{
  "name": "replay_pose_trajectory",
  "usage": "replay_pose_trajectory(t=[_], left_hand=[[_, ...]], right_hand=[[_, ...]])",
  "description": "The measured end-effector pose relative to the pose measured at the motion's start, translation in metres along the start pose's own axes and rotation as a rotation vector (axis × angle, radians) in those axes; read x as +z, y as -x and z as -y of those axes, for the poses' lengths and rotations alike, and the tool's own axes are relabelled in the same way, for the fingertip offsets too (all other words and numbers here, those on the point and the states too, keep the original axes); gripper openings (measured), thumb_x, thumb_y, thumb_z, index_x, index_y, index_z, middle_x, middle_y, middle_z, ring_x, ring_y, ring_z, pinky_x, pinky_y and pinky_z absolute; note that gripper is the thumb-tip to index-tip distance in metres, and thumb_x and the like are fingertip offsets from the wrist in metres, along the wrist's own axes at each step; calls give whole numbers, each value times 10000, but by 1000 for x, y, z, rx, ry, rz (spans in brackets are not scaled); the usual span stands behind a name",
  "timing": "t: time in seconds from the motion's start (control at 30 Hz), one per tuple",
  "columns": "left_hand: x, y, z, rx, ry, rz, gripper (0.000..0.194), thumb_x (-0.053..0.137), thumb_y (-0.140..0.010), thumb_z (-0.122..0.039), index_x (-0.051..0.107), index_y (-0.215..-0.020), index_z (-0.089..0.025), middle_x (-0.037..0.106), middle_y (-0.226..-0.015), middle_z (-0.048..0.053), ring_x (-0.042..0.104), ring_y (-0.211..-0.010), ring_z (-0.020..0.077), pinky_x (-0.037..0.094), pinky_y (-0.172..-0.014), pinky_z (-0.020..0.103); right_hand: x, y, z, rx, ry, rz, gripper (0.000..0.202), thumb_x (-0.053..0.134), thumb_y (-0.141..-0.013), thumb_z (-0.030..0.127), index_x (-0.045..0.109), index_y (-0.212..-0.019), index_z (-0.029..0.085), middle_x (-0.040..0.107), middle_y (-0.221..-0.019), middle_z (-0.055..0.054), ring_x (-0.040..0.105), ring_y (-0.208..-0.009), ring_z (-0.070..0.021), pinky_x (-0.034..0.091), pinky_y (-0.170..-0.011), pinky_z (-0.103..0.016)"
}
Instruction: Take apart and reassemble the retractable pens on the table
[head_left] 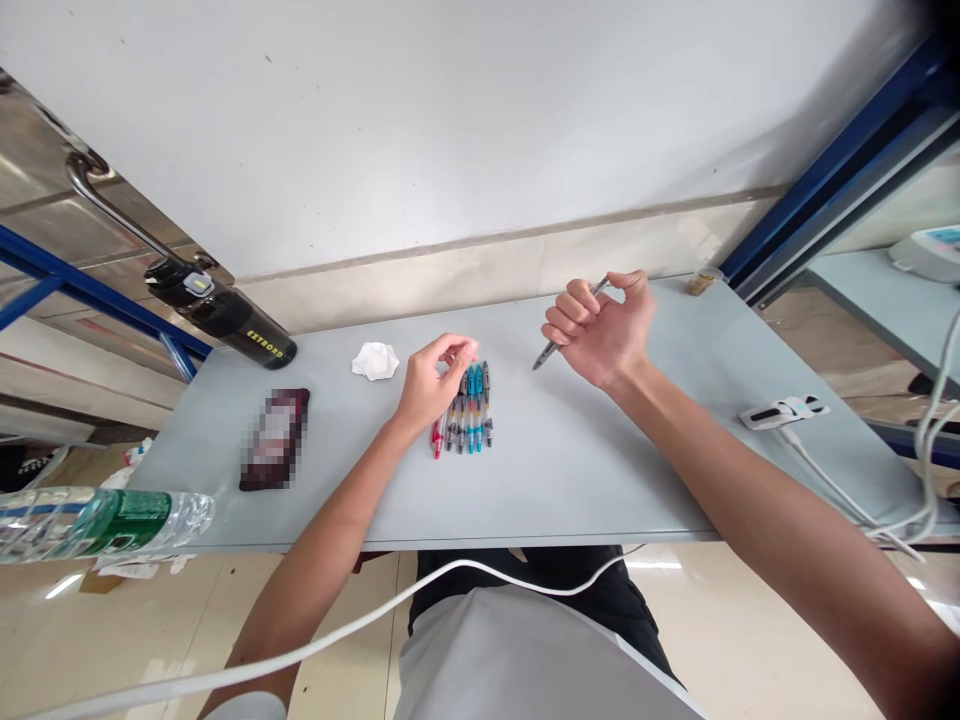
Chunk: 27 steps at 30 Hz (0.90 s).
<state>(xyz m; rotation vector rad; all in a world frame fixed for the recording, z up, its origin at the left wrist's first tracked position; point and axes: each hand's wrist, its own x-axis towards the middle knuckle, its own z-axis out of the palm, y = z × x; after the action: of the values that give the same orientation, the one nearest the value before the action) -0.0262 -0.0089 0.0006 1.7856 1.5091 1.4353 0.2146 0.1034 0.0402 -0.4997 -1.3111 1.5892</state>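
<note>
My right hand [604,330] is raised over the table with its palm turned up, fingers curled round a dark grey pen [545,355]. The pen slants, its lower end pointing down to the left. My left hand [433,382] rests at the upper left of a row of several pens, thumb and fingertips pressed together. Whether anything is between those fingertips I cannot make out. In the row lie a red pen [437,440], teal pens [472,410] and grey pens [488,400], side by side. My left hand hides the upper ends of the leftmost ones.
On the grey table [600,490] are a crumpled white tissue [375,361], a blurred dark packet-like object [274,440], a black bottle [225,318] and a clear water bottle [112,520]. To the right are a small tub [703,282] and a white device [784,412] with a cable. Another white cable [450,570] crosses in front.
</note>
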Motion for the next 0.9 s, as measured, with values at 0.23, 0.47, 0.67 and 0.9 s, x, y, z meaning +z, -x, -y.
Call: replay_pose_trajectory(t=[0.23,0.47,0.67,0.9], left_hand=[[3,2,-2,29,4,163,348,774,-1018,-477,774,-1287,-255,805,-1158,64,723,-1041,206,555,-965,340],[-5,-4,8,-127,225,48,346,832,-955,-541,798,-1054,-211,765,-963,40,699,-916,185,551,-868,296],[-20,-10,11,-162,323,6,351,849,-939,-545,775,-971,-204,717,-885,35,681,-874,177,549,-852,299],[-18,-10,4,-121,123,71,420,711,-1025,-602,694,-895,-204,667,-818,20,623,-785,166,496,-776,296]], right_hand=[[31,13,3,-116,192,240,707,315,-1003,839,203,-583,281,165,-555,-9,351,-653,-253,467,-680,-469],[37,14,-4,105,-8,322,506,490,-992,586,499,-602,263,579,-826,-121,589,-1038,-332,555,-939,-514],[23,11,-6,315,23,492,225,693,-1014,385,807,-1073,201,739,-1045,-100,683,-964,-238,549,-883,-378],[21,14,-15,211,372,620,300,766,-991,490,826,-1060,204,741,-904,-43,624,-805,-172,506,-760,-321]])
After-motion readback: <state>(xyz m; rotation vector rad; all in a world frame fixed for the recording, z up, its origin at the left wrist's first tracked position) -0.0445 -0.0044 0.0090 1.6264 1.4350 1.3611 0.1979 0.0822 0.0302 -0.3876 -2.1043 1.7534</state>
